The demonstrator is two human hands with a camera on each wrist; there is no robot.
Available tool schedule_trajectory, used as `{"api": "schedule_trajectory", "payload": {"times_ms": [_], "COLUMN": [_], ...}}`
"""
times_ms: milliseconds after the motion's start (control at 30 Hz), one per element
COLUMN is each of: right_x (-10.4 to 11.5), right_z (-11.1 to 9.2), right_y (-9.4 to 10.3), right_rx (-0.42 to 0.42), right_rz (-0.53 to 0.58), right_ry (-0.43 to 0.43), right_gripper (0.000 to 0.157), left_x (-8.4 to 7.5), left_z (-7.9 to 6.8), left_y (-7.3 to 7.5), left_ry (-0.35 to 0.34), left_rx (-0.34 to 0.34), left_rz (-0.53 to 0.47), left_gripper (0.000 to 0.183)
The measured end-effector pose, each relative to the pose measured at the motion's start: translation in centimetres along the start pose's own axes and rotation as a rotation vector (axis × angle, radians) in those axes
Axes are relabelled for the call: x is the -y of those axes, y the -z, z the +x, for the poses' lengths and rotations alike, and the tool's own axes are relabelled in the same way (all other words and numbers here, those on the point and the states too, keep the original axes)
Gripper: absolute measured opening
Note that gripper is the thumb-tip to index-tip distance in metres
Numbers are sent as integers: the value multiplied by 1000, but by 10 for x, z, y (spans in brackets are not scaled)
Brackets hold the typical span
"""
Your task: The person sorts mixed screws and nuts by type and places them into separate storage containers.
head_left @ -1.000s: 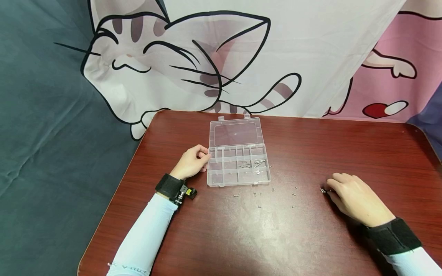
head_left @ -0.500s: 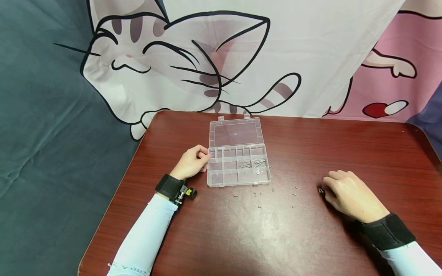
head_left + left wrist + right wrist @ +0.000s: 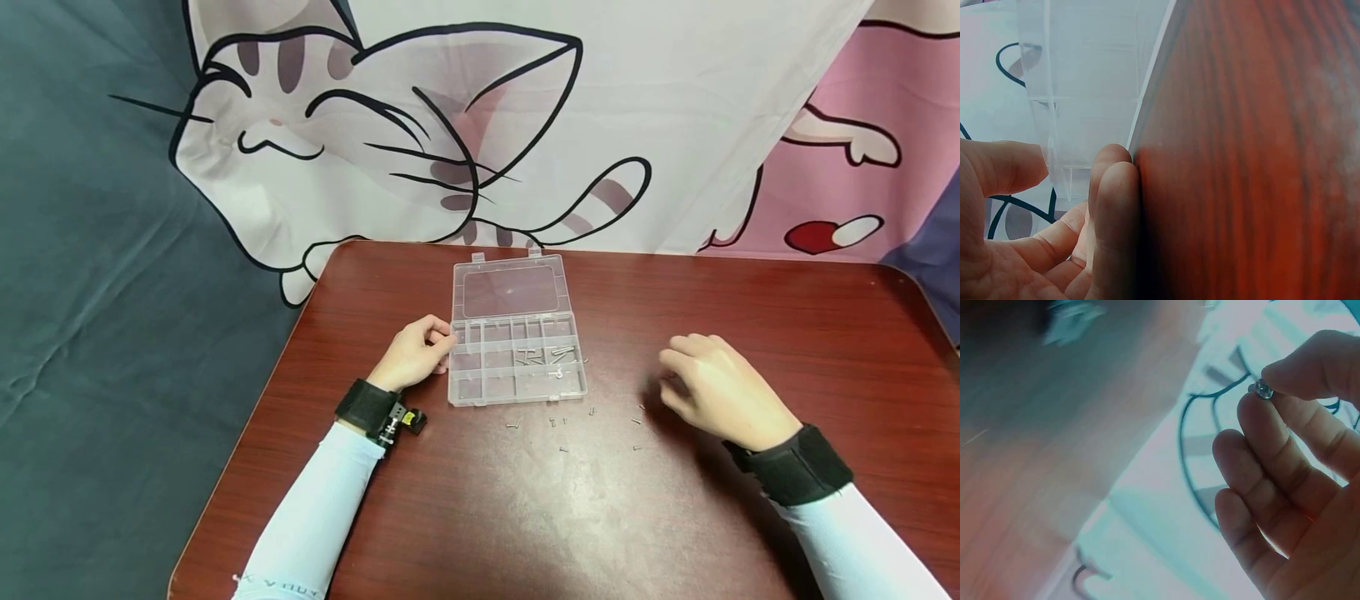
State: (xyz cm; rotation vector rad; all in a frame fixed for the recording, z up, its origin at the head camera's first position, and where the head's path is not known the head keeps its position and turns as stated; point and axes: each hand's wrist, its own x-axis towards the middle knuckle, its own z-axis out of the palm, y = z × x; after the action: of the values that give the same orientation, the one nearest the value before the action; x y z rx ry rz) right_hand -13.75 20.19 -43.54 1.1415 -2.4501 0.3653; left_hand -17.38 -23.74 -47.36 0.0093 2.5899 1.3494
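Note:
A clear plastic compartment box [image 3: 468, 387] lies with its lid [image 3: 512, 292] folded back on the wooden table. At its left edge my left hand [image 3: 415, 353] grips the wall, with thumb and fingers on either side of it in the left wrist view. Several screws [image 3: 561, 354] lie in the right-hand compartments. To the right of the box, my right hand [image 3: 723, 387] is raised above the table. Its thumb and index finger pinch a small shiny screw [image 3: 1263, 389], of which mostly the round head shows; the other fingers are loosely bent.
Small loose screws [image 3: 636, 421] are scattered on the table [image 3: 480, 508] in front of the box and toward the right hand. Behind the table's far edge hangs a white cloth [image 3: 690, 117] with a cartoon cat. Teal fabric [image 3: 97, 333] covers the left side.
My right hand has lifted and moved left and farther away from me, toward the box. The left hand keeps its hold on the box's edge.

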Motion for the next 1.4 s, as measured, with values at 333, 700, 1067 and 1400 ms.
{"api": "schedule_trajectory", "payload": {"times_ms": [333, 700, 1067, 1400], "right_x": [28, 46, 50, 50], "right_z": [52, 79, 84, 75], "right_y": [-13, -19, -22, -18], "right_rx": [-43, -66, -45, 99], "right_rz": [81, 167, 168, 142], "right_ry": [70, 75, 70, -42], "right_gripper": [17, 16, 18, 84], "left_x": [1, 0, -1, 1], "left_z": [0, 0, 0, 1], "left_y": [1, 1, 1, 1], "left_ry": [-11, -2, -3, -1], "left_rx": [1, 4, -1, 8], "left_rz": [35, 23, 21, 22], "left_gripper": [22, 22, 21, 21]}}
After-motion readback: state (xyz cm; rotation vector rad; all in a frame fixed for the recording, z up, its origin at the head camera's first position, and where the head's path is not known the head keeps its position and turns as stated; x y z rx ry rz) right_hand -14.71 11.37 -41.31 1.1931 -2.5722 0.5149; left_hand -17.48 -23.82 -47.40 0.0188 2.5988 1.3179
